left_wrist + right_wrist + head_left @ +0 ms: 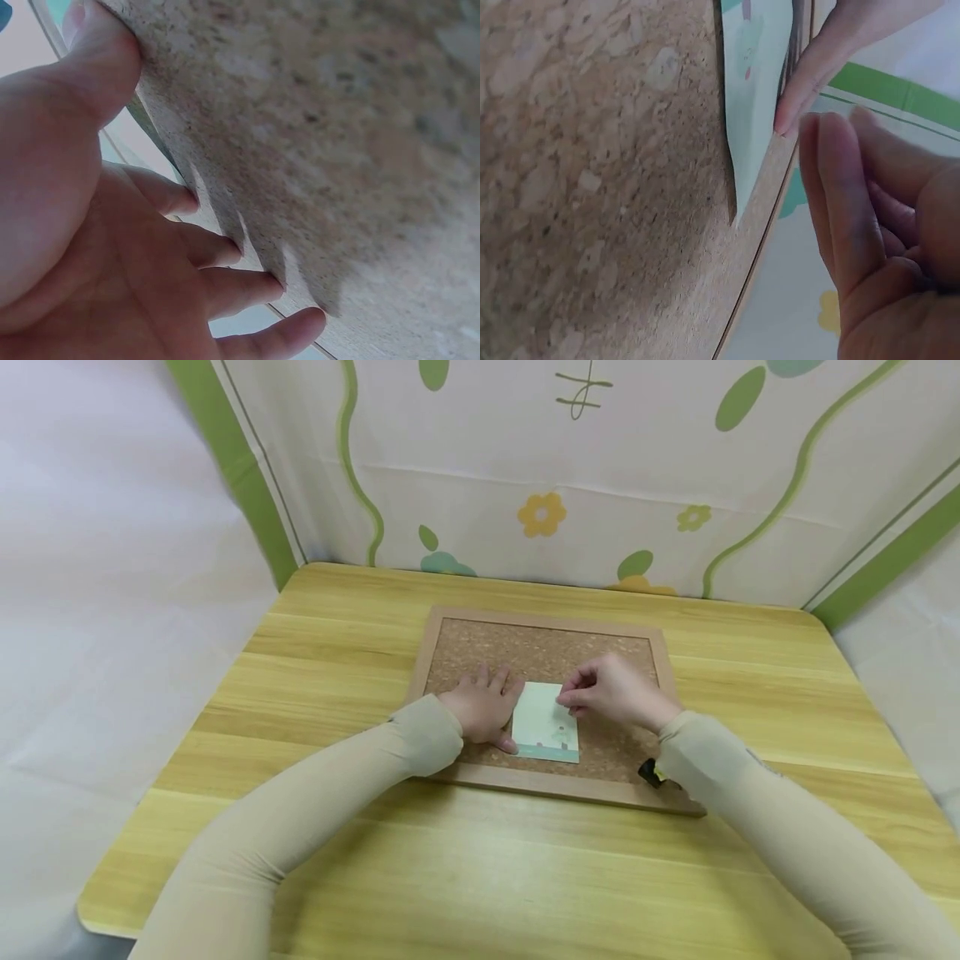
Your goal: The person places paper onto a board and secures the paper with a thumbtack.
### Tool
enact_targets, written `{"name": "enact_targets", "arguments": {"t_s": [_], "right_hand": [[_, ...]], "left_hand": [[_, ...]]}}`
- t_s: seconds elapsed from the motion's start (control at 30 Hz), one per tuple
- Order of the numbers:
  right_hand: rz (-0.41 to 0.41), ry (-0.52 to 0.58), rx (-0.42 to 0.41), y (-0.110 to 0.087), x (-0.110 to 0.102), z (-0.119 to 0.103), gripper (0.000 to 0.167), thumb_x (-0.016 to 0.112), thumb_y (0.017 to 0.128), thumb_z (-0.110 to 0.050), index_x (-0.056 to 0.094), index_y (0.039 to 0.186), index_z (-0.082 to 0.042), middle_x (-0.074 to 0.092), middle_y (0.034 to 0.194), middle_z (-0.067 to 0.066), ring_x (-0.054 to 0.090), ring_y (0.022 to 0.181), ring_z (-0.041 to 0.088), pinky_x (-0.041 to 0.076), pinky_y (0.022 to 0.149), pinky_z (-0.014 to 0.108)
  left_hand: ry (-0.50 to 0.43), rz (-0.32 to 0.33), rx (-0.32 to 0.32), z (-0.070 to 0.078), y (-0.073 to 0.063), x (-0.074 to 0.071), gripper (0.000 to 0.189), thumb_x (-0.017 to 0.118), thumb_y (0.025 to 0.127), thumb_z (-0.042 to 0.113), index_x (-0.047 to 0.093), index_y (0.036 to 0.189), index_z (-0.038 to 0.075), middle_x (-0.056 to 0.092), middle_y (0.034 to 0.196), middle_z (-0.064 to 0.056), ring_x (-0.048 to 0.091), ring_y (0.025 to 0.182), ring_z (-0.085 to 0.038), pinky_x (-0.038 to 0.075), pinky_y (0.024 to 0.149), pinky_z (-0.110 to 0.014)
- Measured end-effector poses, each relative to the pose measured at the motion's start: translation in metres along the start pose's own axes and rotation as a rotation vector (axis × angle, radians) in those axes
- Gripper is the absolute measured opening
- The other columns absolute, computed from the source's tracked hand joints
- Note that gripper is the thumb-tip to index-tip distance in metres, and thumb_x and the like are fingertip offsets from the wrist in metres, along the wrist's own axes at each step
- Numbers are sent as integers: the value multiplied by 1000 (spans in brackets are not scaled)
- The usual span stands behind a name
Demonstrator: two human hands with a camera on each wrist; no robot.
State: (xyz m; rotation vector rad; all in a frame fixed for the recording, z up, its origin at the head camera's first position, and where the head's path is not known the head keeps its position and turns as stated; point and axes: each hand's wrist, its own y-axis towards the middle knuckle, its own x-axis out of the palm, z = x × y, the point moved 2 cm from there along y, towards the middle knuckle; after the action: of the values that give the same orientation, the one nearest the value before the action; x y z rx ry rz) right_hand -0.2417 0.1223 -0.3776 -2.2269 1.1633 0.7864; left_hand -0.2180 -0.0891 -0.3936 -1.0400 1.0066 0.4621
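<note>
A pale green sheet of note paper with small printed figures and a teal strip lies on a framed cork board. My left hand rests spread on the board along the paper's left edge. Its thumb is by the paper's lower left corner. Above the paper's upper right part is my right hand, thumb and fingertips drawn together. No thing shows between those fingertips in the right wrist view, where the hand stands apart from the paper, whose near corner lifts slightly.
A small black and yellow item sits at the board's lower right, partly behind the right sleeve. The board's wooden frame forms a raised border on the wooden table. A printed curtain hangs behind.
</note>
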Motion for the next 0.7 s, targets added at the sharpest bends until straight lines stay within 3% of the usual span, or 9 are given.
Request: {"name": "enact_targets", "arguments": {"t_s": [0.33, 0.7], "right_hand": [[-126, 131, 83, 17, -6, 7, 12, 64, 95, -1, 71, 99, 7, 73, 88, 13, 71, 77, 21, 58, 73, 37], [-274, 44, 151, 30, -4, 19, 8, 65, 95, -4, 72, 94, 1, 70, 82, 10, 69, 70, 17, 58, 67, 33]], "left_hand": [[7, -12, 2, 1, -2, -2, 111, 61, 83, 62, -1, 160, 12, -11, 163, -19, -8, 147, -44, 8, 116, -58], [15, -14, 8, 2, -1, -3, 110, 60, 84, 62, -1, 160, 11, -10, 163, -20, -7, 147, -45, 9, 116, -59]]}}
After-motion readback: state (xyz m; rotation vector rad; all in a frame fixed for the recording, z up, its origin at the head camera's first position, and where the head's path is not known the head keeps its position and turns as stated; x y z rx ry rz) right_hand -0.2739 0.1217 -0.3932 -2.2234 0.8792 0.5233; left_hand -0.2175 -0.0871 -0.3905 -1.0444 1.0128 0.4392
